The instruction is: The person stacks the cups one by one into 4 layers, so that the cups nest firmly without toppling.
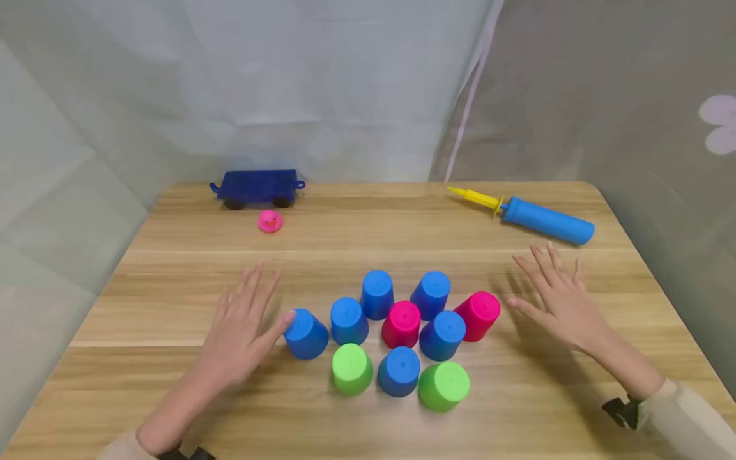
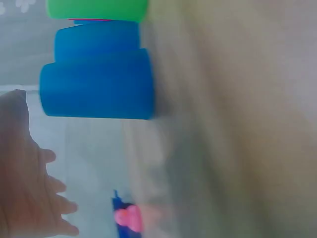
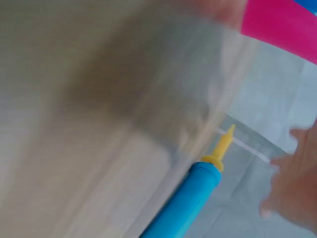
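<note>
Flat hands [image 1: 402, 316] flank upturned cups [image 1: 400, 338] (ten).

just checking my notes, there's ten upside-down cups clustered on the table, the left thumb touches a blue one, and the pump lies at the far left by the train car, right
Not quite. The pump lies at the far right of the table, near the right hand, as the head view shows. The train car sits far left with a pink duck. The rest holds: ten upturned cups, and the left hand touches a blue cup with its thumb.

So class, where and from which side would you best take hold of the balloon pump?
Probably grip the balloon pump around its blue barrel from above, fingers wrapping across it. It lies flat on the table; the thin yellow nozzle is a poorer hold. The right hand is nearest.
</note>
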